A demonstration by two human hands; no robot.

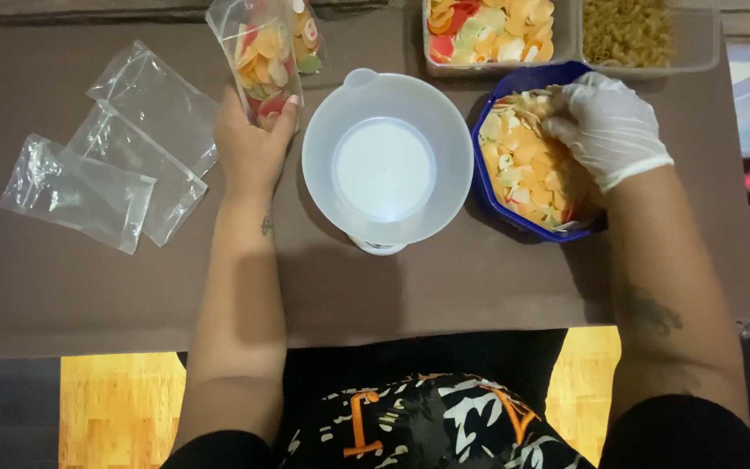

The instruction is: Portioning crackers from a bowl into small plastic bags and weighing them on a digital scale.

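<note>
While the left hand (253,143) grips the upright chip-filled plastic bag (264,54), the gloved right hand (605,126) closes on chips in the blue bowl (527,82).

Between your two forearms the tabletop (444,287) lies bare from the near edge up to the white measuring jug (386,161), which blocks the middle. Just right of the jug, the blue bowl (514,87) of coloured chips leaves almost no gap, and your gloved right hand (605,126) fills its far rim. Behind them, two clear tubs (566,39) close off the far edge. Your left hand (252,143) holds a part-filled bag (262,52) upright close beside the jug's left side. Further left, three flat empty bags (115,148) cover the tabletop; the strip in front of them stays open.
</note>
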